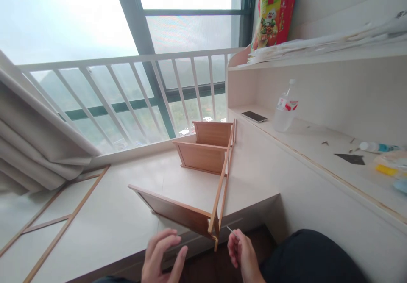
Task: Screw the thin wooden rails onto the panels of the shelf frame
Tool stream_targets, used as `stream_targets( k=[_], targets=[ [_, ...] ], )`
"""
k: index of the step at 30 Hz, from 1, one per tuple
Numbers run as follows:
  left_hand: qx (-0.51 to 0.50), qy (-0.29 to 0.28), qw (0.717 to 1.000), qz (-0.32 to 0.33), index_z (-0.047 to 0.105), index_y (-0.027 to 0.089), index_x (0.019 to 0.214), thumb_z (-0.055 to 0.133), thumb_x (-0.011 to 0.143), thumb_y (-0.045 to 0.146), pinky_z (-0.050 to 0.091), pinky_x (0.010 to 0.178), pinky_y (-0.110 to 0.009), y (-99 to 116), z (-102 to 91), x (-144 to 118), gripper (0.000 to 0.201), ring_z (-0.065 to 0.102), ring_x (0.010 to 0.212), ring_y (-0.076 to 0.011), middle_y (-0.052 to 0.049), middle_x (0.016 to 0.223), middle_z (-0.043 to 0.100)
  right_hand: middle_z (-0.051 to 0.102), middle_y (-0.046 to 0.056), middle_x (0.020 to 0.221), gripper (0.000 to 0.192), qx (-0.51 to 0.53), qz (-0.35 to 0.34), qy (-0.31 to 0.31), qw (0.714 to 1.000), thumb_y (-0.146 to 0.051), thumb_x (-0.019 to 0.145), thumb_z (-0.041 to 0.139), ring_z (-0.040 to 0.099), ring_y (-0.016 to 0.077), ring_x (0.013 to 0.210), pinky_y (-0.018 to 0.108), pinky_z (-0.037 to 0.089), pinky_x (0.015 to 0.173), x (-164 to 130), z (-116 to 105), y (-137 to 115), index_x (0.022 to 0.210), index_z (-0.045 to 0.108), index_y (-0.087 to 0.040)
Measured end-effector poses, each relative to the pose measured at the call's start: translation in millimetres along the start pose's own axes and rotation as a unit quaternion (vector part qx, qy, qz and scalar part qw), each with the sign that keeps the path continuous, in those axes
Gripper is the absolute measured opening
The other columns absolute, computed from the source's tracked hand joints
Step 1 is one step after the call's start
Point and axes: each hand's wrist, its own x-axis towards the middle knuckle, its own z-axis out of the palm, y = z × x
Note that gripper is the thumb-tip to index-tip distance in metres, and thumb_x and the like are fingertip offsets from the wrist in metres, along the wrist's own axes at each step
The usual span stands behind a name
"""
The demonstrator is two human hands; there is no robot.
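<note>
Two hands low: right hand (241,249) pinches screw (229,229), pointing up-left at frame (216,215); left hand (163,255) open, empty.

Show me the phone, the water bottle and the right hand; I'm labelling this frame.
phone (253,116): head view, middle of its dark screen.
water bottle (285,107): head view, on its label.
right hand (242,251): head view, back of the hand.
</note>
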Motion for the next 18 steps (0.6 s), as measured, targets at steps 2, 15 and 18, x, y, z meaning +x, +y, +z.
stream_targets(
  k=[2,15,18],
  targets=[
    [0.091,-0.02,0.992,0.087,0.071,0.027,0.105,0.071,0.087,0.032,0.049,0.099,-0.04,1,-18.6,42,0.018,0.066,0.11,-0.026,-0.007,0.117,0.071,0.053,0.001,0.047,0.07,-0.006,0.001,-0.005,1.0,-0.086,0.071,0.053,0.038,0.0073,0.033,0.02,0.022,0.034,0,1,2,0.055,0.055,-0.018],
    [0.27,-0.243,0.926,0.1,0.069,0.026,0.081,0.06,0.094,0.045,0.036,0.1,-0.041,-33,-12.5,112,0.024,0.066,0.085,-0.022,0.001,0.082,0.072,0.048,-0.001,0.042,0.07,-0.02,0.027,-0.015,0.999,-0.087,0.072,0.047,0.03,0.0056,0.029,0.02,0.016,0.033,6,-4,20,0.055,0.054,-0.019],
    [0.274,-0.225,0.929,0.102,0.068,0.025,0.08,0.06,0.094,0.045,0.036,0.093,-0.039,-26,-13.0,103,0.026,0.063,0.081,-0.0215,0.001,0.08,0.07,0.048,0.0,0.042,0.068,-0.024,0.044,-0.013,0.999,-0.085,0.072,0.046,0.03,0.0055,0.029,0.02,0.014,0.033,6,0,22,0.055,0.053,-0.019]
  ],
)
